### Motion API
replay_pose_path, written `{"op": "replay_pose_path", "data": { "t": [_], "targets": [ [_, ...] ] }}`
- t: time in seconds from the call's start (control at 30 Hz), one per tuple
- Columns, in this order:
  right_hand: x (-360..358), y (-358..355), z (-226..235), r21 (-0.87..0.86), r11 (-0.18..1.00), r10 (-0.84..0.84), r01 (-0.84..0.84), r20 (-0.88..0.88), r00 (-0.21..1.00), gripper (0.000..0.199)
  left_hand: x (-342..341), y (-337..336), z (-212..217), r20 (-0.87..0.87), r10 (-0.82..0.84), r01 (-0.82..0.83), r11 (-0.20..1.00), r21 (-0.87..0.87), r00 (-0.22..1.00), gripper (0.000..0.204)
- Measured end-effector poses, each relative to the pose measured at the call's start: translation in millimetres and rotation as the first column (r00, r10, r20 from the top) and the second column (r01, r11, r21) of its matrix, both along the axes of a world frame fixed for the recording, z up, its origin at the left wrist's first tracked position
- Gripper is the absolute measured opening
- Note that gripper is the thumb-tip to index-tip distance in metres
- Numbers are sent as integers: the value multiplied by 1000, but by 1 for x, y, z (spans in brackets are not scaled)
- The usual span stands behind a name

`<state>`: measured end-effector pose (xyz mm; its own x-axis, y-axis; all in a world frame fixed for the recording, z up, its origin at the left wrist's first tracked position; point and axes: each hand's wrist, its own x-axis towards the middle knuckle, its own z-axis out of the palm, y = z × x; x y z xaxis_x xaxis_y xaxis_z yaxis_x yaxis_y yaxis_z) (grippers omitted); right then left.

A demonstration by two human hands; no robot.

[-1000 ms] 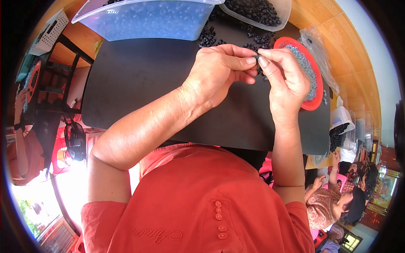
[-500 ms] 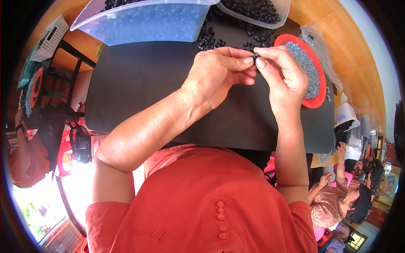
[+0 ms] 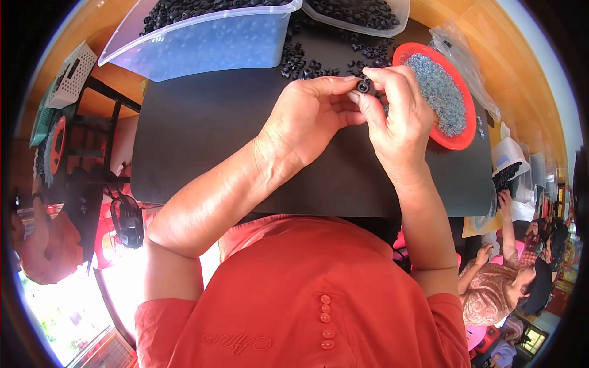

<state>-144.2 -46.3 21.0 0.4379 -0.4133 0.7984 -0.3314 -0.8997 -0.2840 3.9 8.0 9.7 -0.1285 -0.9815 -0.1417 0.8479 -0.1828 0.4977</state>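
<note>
Above the black tabletop (image 3: 196, 132), a small round black part (image 3: 363, 87) with a hole in its face sits between the fingertips of both hands. My right hand (image 3: 402, 119) pinches it between thumb and forefinger. From the other side, my left hand (image 3: 300, 116) closes its thumb and fingers against it. Just beyond my hands lie loose black parts (image 3: 296, 61) of like size. Beside my right hand stands a red bowl (image 3: 451, 143) filled with small clear bluish pieces (image 3: 438, 92).
A large translucent bin (image 3: 215, 52) of black parts stands at the far left of the table, and a smaller clear tub (image 3: 402, 21) of them at the back. A plastic bag (image 3: 469, 67) lies behind the bowl. People (image 3: 491, 294) sit at the right; another person (image 3: 52, 245) is at the left.
The black part has turned so its holed face shows. My right hand has shifted slightly left and down, with its fingers bent differently. The whole view has shifted a little.
</note>
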Motion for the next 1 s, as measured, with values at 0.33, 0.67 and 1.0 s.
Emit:
{"op": "replay_pose_path", "data": {
  "t": [0.33,0.67,1.0],
  "targets": [
    [-4,0,2,-84,996,20,-26,-72,997,29,-5,4,3,147,123,-129,991,27,981,14],
    [-4,0,1,-92,994,44,-52,-88,995,29,-4,7,4,345,145,-139,989,-43,927,12],
    [1,2,0,90,993,69,-77,88,994,30,-7,4,8,285,205,-195,979,-63,936,9]
  ]
}}
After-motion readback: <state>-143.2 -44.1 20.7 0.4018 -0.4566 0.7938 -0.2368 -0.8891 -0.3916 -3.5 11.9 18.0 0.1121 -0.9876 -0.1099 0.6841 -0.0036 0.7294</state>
